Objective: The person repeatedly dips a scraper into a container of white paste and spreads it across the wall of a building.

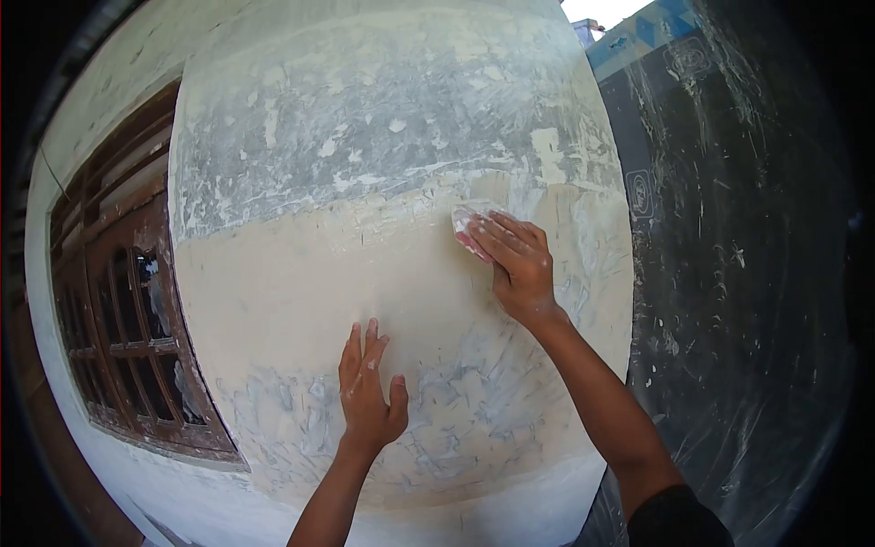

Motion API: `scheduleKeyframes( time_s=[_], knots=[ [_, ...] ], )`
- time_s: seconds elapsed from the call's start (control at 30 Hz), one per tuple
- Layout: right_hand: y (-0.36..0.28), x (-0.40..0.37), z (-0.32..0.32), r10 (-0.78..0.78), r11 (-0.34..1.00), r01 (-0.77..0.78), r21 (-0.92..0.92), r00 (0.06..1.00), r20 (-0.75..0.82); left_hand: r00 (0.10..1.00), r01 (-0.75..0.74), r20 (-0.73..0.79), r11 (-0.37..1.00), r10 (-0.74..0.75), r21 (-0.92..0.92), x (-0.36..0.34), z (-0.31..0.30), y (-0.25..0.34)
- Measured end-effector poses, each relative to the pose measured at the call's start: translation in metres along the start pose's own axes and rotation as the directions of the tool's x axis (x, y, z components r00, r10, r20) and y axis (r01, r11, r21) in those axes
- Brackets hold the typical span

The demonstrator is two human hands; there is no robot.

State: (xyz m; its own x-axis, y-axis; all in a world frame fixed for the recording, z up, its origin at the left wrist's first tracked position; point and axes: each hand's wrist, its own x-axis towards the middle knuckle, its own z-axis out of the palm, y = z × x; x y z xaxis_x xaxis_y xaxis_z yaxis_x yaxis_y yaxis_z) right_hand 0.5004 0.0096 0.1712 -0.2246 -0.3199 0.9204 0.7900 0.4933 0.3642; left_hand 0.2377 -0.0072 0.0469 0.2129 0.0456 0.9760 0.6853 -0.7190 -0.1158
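A wall [301, 283] fills the middle of the view, with a smooth beige band between rough grey patches above and below. My right hand [521, 264] presses a pinkish pad [469, 228], smeared with white, against the upper right of the beige band. White residue marks the fingers of that hand. Lower and to the left, my left hand [369, 387] is at the wall with its fingers spread and nothing held; its fingertips have white residue too.
On the left is a brown wooden window [123, 337] with barred panes. A dark wall [729, 301] with white streaks stands along the right side, with a blue patterned strip [647, 35] at its top.
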Motion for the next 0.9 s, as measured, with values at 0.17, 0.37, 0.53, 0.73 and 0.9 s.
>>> scheduleKeyframes(
  time_s=[0.17,0.37,0.53,0.73,0.9],
  knots=[
    [0.023,0.007,0.027,-0.007,0.998,0.011,-0.069,0.999,0.052,1.000,-0.029,-0.007,1.000,0.029,0.005,0.003,-0.003,-0.002],
    [-0.048,-0.180,-0.029,0.060,0.995,-0.022,-0.102,0.922,0.383,1.000,-0.015,0.012,1.000,0.015,0.008,-0.003,-0.007,-0.006],
    [-0.097,-0.266,-0.084,0.103,0.994,-0.069,-0.087,0.864,0.493,1.000,0.007,0.022,1.000,-0.007,-0.003,-0.006,0.005,-0.010],
    [-0.044,-0.094,-0.053,-0.024,1.000,0.023,0.011,0.987,0.156,0.999,0.047,-0.025,0.997,-0.049,-0.060,-0.005,0.016,0.000],
    [0.035,0.015,0.006,-0.143,0.990,0.143,-0.019,0.989,0.030,0.999,-0.049,-0.008,0.999,0.048,-0.011,-0.018,0.015,0.004]
  ],
)
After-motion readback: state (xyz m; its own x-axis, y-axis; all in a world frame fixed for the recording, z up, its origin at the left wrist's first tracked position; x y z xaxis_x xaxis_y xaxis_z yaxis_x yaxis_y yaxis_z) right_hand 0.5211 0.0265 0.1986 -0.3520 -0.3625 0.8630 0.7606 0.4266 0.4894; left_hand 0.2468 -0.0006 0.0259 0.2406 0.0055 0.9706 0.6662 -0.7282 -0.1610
